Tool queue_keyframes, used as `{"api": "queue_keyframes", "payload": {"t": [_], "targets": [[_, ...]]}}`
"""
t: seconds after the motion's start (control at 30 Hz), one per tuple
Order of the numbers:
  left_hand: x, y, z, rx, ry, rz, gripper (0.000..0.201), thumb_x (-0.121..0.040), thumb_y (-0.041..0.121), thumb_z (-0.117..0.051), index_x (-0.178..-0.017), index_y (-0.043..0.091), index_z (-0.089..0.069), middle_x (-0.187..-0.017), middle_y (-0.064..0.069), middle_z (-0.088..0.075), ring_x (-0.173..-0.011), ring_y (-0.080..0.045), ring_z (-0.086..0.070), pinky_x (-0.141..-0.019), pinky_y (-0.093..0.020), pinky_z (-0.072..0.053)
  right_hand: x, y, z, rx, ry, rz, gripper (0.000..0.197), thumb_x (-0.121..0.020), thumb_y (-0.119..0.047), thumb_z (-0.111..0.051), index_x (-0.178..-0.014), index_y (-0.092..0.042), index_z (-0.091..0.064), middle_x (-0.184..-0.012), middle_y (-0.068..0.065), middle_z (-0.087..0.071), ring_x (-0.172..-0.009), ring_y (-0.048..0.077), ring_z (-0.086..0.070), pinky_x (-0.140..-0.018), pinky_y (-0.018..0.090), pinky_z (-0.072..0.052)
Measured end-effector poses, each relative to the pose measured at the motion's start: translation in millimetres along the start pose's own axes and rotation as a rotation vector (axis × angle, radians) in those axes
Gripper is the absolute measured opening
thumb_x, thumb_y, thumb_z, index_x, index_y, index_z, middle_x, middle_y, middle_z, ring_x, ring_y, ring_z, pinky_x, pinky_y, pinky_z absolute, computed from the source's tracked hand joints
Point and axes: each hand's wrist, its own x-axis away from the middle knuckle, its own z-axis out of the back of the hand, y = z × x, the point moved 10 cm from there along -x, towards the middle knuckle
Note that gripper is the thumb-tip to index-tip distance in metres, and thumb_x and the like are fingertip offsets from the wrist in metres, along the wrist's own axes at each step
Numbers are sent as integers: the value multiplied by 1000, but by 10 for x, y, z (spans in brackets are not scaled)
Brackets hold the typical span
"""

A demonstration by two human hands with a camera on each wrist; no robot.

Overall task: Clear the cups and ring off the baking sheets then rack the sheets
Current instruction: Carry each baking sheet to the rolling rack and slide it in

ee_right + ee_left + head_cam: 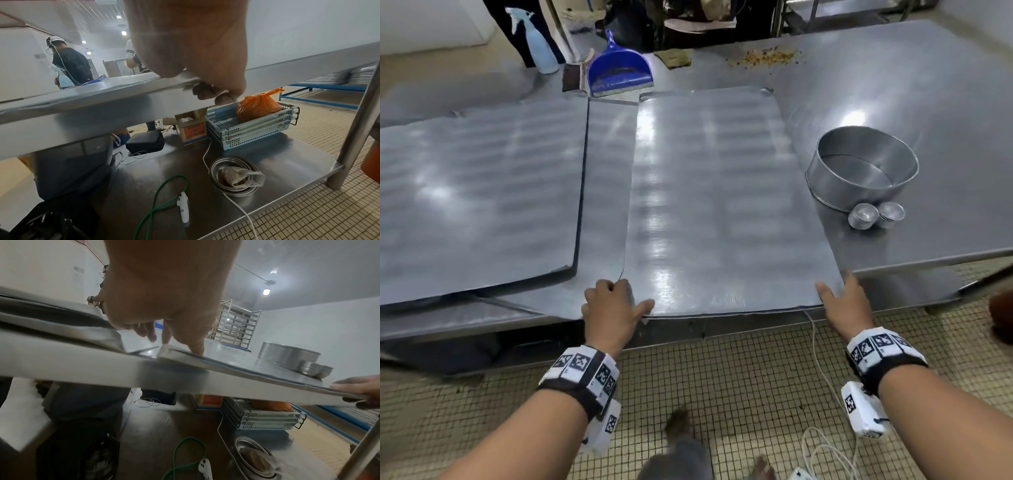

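Flat grey metal baking sheet (715, 205) at counter (928, 102) 6 o'clock edge. Left hand (613, 308), right hand (842, 301) grip pinches near corners, thumbs on top. Round steel ring (859, 164), small steel cups (873, 214) already off, at 3 o'clock. Lift level, evenly.

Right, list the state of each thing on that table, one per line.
Right baking sheet: bare, flat, near edge held by both hands.
Left baking sheet: bare, flat.
Ring: upright on table, off the sheets.
Cups: beside the ring.
Left hand: gripping near-left corner.
Right hand: gripping near-right corner.
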Motion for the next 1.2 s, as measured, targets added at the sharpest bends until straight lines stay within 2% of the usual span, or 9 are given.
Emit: {"api": "queue_keyframes", "payload": {"t": [0.23,0.37,0.53,0.73,0.8,0.87,0.97,1.1,1.2], "targets": [[498,-191,-324,556,-2,197,71,-81,41,-83,-138,14,-52,-137,-10,-49,-111,-22,-53,-103,-39,-45,129,169,163,-114,-215,81,61,-89,-29,-71,-143,-21,-42,-126,0,-63,-117,25,-60,-105,46,-46],[658,-155,-522,757,-115,191,63,-86,25,-80,-142,16,-53,-122,-2,-66,-104,-20,-64,-90,-33,-50,122,259,187,-161,-313,124,61,-88,-20,-72,-142,-25,-45,-127,0,-64,-115,22,-62,-105,50,-47],[714,-253,-685,860,-245,186,79,-76,25,-87,-144,30,-48,-127,-1,-68,-110,-22,-69,-96,-47,-56,96,330,170,-191,-387,151,63,-84,-19,-75,-139,-29,-46,-125,-3,-65,-114,19,-63,-105,50,-48],[784,-377,-781,721,-488,131,105,-64,26,-96,-148,37,-34,-125,-3,-68,-102,-25,-73,-73,-34,-61,167,386,168,-194,-541,77,74,-82,-1,-76,-141,-21,-36,-116,0,-63,-105,18,-64,-93,37,-53],[769,-416,-819,711,-526,124,112,-58,29,-99,-148,35,-33,-129,0,-66,-111,-24,-69,-88,-39,-59,111,424,152,-207,-557,31,69,-81,1,-74,-139,-13,-39,-114,6,-64,-101,21,-66,-78,30,-54],[706,-378,-803,746,-483,128,102,-61,40,-96,-145,29,-39,-129,3,-66,-114,-20,-67,-100,-45,-54,11,401,167,-231,-502,3,58,-86,-10,-73,-137,-8,-44,-112,8,-66,-97,23,-68,-74,31,-53],[552,-303,-702,792,-270,195,70,-79,55,-78,-134,21,-52,-118,5,-68,-110,-18,-66,-97,-39,-53,-118,211,197,-176,-379,53,44,-95,-35,-63,-126,-6,-54,-112,6,-65,-93,18,-63,-75,32,-47],[392,-163,-632,879,-63,230,39,-101,37,-58,-130,11,-58,-110,5,-67,-110,-17,-63,-89,-25,-44,-304,114,190,-82,-231,109,45,-101,-43,-48,-126,-7,-60,-120,9,-64,-107,26,-57,-92,34,-40],[322,-178,-637,934,0,223,28,-103,24,-57,-127,8,-59,-106,8,-67,-97,1,-62,-72,-5,-45,-369,138,118,-42,-203,149,43,-102,-43,-46,-128,-12,-60,-127,10,-64,-117,30,-58,-100,39,-43]]}}
